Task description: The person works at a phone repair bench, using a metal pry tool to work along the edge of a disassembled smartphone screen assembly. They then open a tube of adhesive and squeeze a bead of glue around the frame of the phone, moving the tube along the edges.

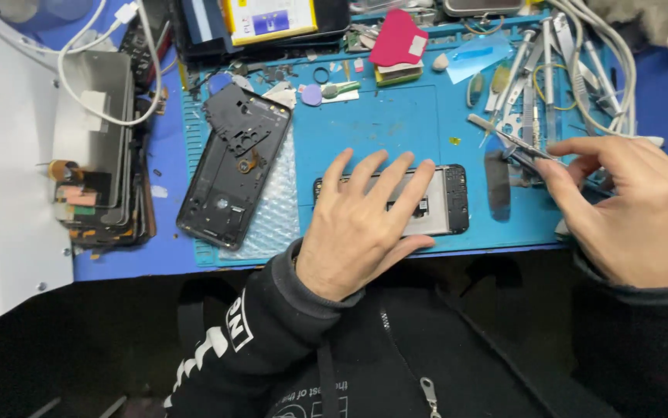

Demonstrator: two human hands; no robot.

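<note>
Head view: left hand [365, 224] fingers spread, hiding much of the opened phone [450, 203]; right hand [635, 209] fingers pinching seemingly tweezers [504, 138].

Only a few here: a flat rectangular battery pack [269, 18] with a yellow and blue label sits behind the blue mat [380, 124]; a pink card [397, 37] with a pale sticker rests on the mat's far edge.

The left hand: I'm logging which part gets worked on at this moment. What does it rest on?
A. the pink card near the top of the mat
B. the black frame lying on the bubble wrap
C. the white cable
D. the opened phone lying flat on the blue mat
D: the left hand lies flat, fingers spread, on the opened phone on the blue mat, while the right hand holds tweezers.
</note>
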